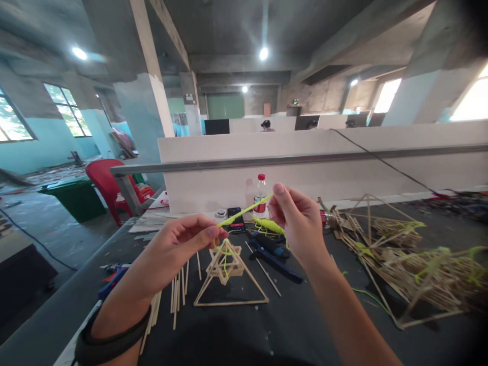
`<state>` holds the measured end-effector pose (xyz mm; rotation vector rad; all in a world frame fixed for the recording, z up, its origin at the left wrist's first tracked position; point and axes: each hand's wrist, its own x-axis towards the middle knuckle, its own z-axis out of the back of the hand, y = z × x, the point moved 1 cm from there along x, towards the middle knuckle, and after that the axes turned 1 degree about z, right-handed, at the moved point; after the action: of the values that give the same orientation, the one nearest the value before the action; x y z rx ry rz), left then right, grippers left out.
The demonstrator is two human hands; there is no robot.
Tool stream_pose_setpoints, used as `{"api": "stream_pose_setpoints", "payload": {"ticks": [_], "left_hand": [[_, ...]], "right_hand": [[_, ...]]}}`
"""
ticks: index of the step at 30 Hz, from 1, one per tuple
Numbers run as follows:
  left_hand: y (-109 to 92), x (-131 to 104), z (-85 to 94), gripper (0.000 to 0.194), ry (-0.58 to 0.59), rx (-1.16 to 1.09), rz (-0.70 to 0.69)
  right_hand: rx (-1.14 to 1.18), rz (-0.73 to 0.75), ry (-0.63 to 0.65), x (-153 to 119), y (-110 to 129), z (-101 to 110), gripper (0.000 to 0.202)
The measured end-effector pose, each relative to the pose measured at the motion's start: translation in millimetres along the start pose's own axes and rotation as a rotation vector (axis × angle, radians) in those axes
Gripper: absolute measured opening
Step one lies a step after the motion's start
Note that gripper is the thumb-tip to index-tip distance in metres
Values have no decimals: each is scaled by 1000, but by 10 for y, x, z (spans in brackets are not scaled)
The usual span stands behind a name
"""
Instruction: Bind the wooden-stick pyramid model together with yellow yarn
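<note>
A length of yellow-green yarn (pixel 247 209) is stretched between my two hands. My left hand (pixel 190 241) pinches one part of it, just above a small pyramid frame of wooden sticks (pixel 231 303). My right hand (pixel 299 218) pinches the yarn higher up and to the right. Loops of the same yarn hang at the frame's top, and a strand runs down inside it. Within the pyramid is a smaller star-like stick shape (pixel 237 263). The frame stands on the dark table (pixel 229 340).
Loose sticks (pixel 179 295) lie left of the frame, beside a blue tool (pixel 114 279). Behind and right are blue-handled pliers (pixel 276 262), a phone (pixel 236 219), a yarn bundle (pixel 269 225) and a bottle (pixel 261 193). A stick pile (pixel 427 274) covers the right side.
</note>
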<state>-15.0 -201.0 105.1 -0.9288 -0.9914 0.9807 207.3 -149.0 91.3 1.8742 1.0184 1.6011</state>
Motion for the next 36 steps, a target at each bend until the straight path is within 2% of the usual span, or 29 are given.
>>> {"api": "stream_pose_setpoints", "payload": {"ticks": [7, 14, 20, 24, 30, 36], "left_hand": [[-10, 15, -8, 12, -62, 66, 3], [-58, 1, -50, 13, 5, 85, 53], [-35, 9, -79, 14, -26, 60, 29], [-25, 0, -172, 17, -20, 71, 22], [-35, -23, -429, 16, 64, 91, 12], [31, 35, -474, 16, -16, 38, -31]], "right_hand": [[27, -1, 50, -14, 22, -33, 31], [19, -9, 112, -93, 102, -118, 25], [-3, -49, 212, -178, 105, -213, 26], [20, -64, 256, -205, 95, -251, 24], [-70, -80, 261, -237, 110, -284, 21], [-147, -82, 347, -278, 64, -328, 20]]}}
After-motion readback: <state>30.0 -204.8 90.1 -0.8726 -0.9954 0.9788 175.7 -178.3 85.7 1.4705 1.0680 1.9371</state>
